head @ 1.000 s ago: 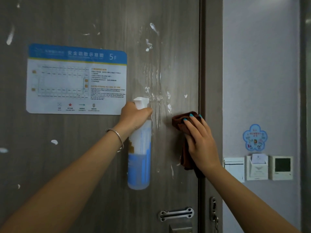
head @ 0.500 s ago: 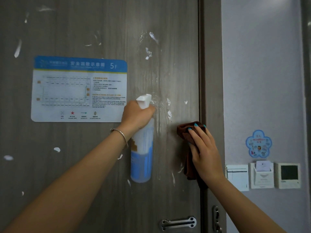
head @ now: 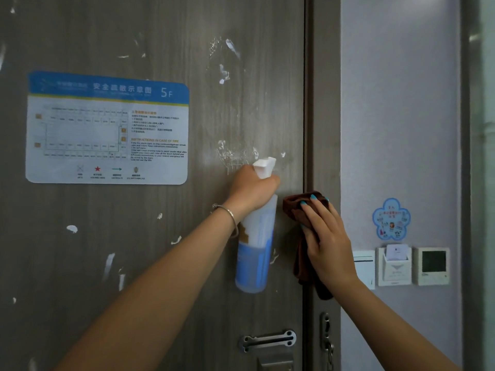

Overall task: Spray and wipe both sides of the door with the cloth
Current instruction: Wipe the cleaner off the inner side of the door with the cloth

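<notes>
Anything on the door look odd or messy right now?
Yes. White smears and flecks dot the door, thickest above the spray bottle, where foamy streaks run down. The sign sits straight.

The left hand (head: 251, 188) is gripping a spray bottle (head: 255, 247) by its neck, the white nozzle (head: 265, 166) sticking up above the fingers and the body hanging down against the door (head: 150, 236). Foam (head: 230, 153) is streaking the wood just above the nozzle. The right hand (head: 325, 236) is pressing a brown cloth (head: 297, 210) flat at the door's right edge, just beside the bottle, with the cloth's tail hanging below the palm. A chart (head: 107, 129) is sticking to the door at left
</notes>
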A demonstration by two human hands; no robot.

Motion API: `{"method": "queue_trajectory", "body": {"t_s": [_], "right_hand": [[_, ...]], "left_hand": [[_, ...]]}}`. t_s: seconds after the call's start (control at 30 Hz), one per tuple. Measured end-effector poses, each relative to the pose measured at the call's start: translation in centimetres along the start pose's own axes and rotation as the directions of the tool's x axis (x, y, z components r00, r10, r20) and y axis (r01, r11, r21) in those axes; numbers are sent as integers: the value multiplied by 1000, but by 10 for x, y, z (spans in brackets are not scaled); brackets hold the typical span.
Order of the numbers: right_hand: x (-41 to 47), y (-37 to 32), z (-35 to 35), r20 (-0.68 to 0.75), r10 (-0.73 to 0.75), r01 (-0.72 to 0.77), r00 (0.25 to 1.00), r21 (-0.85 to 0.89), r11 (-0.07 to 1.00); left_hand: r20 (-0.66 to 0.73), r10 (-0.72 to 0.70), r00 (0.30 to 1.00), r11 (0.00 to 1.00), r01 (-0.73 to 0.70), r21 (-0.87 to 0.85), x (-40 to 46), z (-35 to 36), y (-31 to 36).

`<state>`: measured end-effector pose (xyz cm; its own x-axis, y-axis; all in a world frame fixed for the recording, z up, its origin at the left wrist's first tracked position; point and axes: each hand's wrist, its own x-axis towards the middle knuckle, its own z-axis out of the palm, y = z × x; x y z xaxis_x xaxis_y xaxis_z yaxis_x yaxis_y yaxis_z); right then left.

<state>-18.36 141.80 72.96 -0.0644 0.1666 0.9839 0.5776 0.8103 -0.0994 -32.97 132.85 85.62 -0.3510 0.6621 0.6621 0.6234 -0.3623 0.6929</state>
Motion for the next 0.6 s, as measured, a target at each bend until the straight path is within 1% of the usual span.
{"method": "queue_trajectory", "body": {"t_s": [0.07,0.13,0.2,0.3,0.5,0.6], "right_hand": [[-4,1,-3,-3,2,-2,1000,-6,1000],[-8,3,-7,3,8,-8,1000,-8,1000],[-12,6,-11,5,5,-5,1000,-12,1000],[-17,10,-17,-10,7,-7,1000,-14,1000],[-39,11,-22,3,51,-52,999,23,998],[-56,9,-20,27,56,-57,998,32,998]], "left_hand": [[-7,-1,1000,1000,1,1,1,7,5],[-8,-16,1000,999,16,-46,2,11,6],[6,-41,999,994,41,-103,2,15,3],[39,-72,997,989,77,-128,-4,23,-4],[58,-82,995,994,86,-62,-38,29,-33],[35,-136,990,991,136,-7,-58,31,-56]]}}
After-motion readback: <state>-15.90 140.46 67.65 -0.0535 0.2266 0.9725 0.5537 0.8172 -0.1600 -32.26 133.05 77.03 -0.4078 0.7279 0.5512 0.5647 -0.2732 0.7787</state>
